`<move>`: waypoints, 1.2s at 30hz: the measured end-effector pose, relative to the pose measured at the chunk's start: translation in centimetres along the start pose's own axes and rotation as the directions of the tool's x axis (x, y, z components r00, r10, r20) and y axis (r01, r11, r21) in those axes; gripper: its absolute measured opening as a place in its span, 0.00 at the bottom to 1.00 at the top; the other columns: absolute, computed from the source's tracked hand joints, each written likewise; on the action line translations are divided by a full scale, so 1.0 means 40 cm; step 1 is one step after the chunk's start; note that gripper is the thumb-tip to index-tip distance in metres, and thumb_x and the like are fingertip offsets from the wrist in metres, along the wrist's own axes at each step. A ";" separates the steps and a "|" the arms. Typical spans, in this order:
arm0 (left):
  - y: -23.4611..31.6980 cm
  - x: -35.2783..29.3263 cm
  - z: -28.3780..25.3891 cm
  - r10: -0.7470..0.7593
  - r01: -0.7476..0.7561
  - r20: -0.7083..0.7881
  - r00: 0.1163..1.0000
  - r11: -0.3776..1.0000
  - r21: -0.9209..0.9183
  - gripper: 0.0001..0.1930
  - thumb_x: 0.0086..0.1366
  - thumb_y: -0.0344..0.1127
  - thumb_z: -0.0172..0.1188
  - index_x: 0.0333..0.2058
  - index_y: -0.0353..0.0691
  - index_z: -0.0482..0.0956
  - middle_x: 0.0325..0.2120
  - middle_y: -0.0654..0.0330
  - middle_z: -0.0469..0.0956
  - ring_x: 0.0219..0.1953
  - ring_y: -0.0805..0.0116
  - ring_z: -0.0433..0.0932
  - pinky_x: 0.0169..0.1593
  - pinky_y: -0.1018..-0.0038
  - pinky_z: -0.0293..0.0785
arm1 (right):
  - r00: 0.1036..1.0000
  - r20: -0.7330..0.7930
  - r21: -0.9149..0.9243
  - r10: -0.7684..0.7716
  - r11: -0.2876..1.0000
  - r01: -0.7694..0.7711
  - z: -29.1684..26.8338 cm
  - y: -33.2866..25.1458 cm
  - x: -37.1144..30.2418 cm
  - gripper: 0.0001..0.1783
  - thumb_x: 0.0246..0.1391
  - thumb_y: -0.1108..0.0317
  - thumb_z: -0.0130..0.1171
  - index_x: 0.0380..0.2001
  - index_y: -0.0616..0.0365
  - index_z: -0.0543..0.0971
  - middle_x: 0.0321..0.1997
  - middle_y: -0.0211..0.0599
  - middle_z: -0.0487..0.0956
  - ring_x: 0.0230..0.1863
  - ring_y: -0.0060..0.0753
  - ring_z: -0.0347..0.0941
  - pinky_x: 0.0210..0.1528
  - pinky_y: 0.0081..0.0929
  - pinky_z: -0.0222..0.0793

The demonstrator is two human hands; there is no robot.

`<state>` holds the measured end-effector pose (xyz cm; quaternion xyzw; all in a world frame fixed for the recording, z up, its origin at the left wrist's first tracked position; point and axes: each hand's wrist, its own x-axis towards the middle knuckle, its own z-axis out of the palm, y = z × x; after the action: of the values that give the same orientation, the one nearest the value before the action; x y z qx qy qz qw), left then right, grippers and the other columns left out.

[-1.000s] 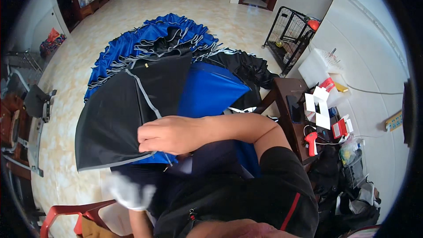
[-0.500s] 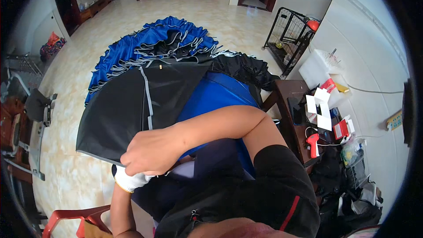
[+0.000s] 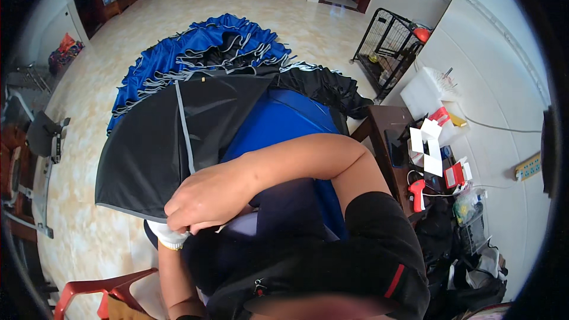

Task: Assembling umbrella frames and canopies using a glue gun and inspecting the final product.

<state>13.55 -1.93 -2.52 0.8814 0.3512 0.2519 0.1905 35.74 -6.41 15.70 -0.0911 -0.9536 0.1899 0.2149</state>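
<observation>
A large black fabric panel (image 3: 139, 163) spreads over my lap, with grey binding along its near edge and a grey strip (image 3: 184, 121) running across it. My bare right hand (image 3: 204, 198) reaches across my body to the panel's near edge, its fingers curled closed there over the fabric. Just beneath it is my left hand (image 3: 168, 237) in a white glove; its fingers are hidden by the panel and my right hand. Smooth blue fabric (image 3: 281, 121) lies to the right of the black panel, partly under my right forearm.
Gathered blue fabric (image 3: 160, 62) with grey edging and bunched black fabric (image 3: 323, 86) lie beyond. On the right, a dark wooden table (image 3: 382, 127) carries an opened white box (image 3: 425, 148) and a red glue gun (image 3: 417, 194). A wire cage (image 3: 388, 53) stands behind; a red chair (image 3: 101, 287) is at lower left.
The view has shifted slightly, moving most things a little left. My right hand's fingers have curled further in beside the gloved left hand, at the same fabric edge.
</observation>
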 end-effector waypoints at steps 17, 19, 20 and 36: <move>-0.068 -0.027 0.065 -0.141 0.076 -0.472 0.870 0.985 -0.154 0.19 0.64 0.43 0.52 0.51 0.44 0.68 0.48 0.62 0.72 0.51 0.69 0.71 0.52 0.71 0.68 | 0.954 -0.174 -0.631 -0.244 0.771 0.082 0.030 -0.034 0.013 0.08 0.48 0.64 0.52 0.23 0.56 0.71 0.24 0.31 0.67 0.28 0.30 0.65 0.30 0.24 0.64; -0.043 -0.032 0.067 -0.144 0.018 -0.527 0.838 0.971 -0.236 0.19 0.64 0.44 0.52 0.51 0.43 0.68 0.48 0.61 0.72 0.51 0.68 0.71 0.52 0.71 0.68 | 0.958 -0.147 -0.697 -0.247 0.713 0.077 0.037 -0.049 0.017 0.08 0.48 0.64 0.51 0.23 0.57 0.71 0.24 0.31 0.66 0.27 0.30 0.65 0.30 0.25 0.64; -0.036 -0.029 0.065 -0.147 -0.013 -0.553 0.820 0.961 -0.275 0.19 0.64 0.44 0.52 0.50 0.43 0.68 0.48 0.61 0.72 0.51 0.68 0.71 0.52 0.71 0.68 | 0.957 -0.150 -0.773 -0.249 0.633 0.043 0.044 -0.060 0.021 0.08 0.49 0.64 0.51 0.23 0.57 0.72 0.25 0.31 0.68 0.28 0.31 0.66 0.31 0.25 0.64; -0.234 -0.193 0.018 -0.343 0.865 -0.889 0.302 0.491 0.105 0.23 0.61 0.45 0.55 0.48 0.33 0.71 0.35 0.56 0.78 0.30 0.62 0.76 0.32 0.73 0.74 | 0.941 0.054 -0.597 0.334 0.766 -0.238 -0.145 0.052 -0.187 0.11 0.42 0.60 0.62 0.22 0.55 0.77 0.20 0.34 0.76 0.32 0.40 0.72 0.62 0.49 0.50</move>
<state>4.23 -1.18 -10.29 0.4666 0.7769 0.3853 -0.1740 45.19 -4.56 16.90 -0.2816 -0.9542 -0.0738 0.0696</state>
